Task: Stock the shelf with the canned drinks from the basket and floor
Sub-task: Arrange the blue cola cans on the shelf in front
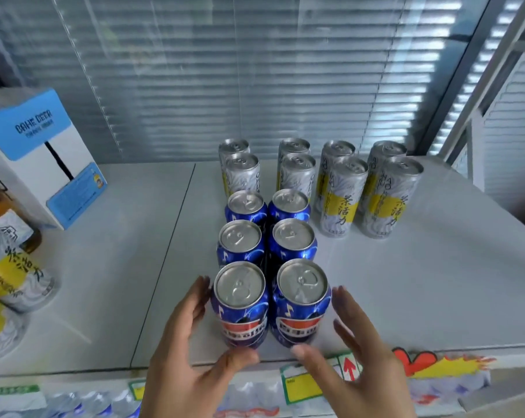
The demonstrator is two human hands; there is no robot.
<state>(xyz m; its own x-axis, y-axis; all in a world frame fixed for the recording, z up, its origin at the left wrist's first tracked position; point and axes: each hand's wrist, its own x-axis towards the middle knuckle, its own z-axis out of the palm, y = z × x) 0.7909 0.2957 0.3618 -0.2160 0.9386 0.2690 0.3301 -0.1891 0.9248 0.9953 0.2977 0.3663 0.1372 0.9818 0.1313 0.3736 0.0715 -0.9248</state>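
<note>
Neatly, six blue silver-topped cans (pixel 240 286) stand upright in two columns.

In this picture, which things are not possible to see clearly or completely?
- Basket and floor: outside the head view.
- Labels of the rear blue cans: hidden by the front blue cans.
- Rear grey-and-yellow cans: mostly hidden behind the front ones.
- Price tags on the shelf edge: blurred, partly behind the right hand.
- Grey-and-yellow can at far left: cut off by the frame edge.
</note>
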